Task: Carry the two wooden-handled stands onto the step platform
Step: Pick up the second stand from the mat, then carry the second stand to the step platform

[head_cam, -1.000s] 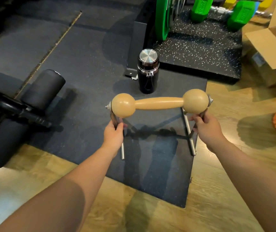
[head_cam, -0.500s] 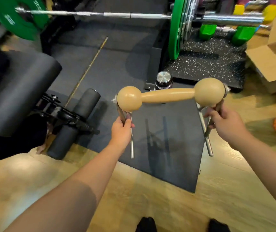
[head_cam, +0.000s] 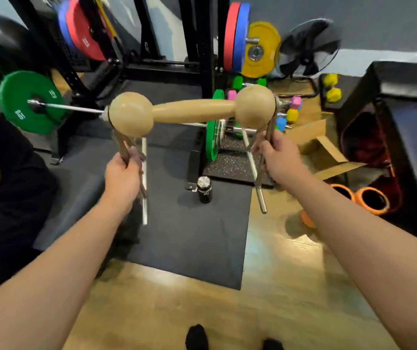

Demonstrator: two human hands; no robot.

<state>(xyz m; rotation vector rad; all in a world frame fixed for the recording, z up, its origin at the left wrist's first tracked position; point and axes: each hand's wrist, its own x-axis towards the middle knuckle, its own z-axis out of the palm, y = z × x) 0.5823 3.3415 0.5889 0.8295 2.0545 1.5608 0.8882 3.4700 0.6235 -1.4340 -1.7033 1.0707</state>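
Hands up front, both busy: the left hand [head_cam: 124, 176] is wrapped round the metal legs on the left end of the stand [head_cam: 192, 112], fingers curled tight, and the right hand [head_cam: 277, 155] grips the legs on the right end the same way. Between them the stand's pale wooden handle runs nearly level, a round knob at each end, held in the air at about chest height, well above the floor. Thin steel feet hang down past each wrist, the left one straight down, the right one angled outward.

Below, a black rubber mat [head_cam: 192, 238] lies on the wooden floor, and a dark bottle with a shiny cap [head_cam: 204, 189] stands upright on it, near the far edge, between the two arms. Behind the handle sits a barbell [head_cam: 76, 108] with a green plate [head_cam: 29, 102] on its left end and another green plate further right, partly hidden by the stand. Red, blue and yellow plates hang on the black rack [head_cam: 202, 46]. A fan [head_cam: 308, 46] stands by the wall, small coloured dumbbells [head_cam: 293, 109] cluster near an open cardboard box [head_cam: 328, 147], and a black box [head_cam: 404, 117] fills the right side.
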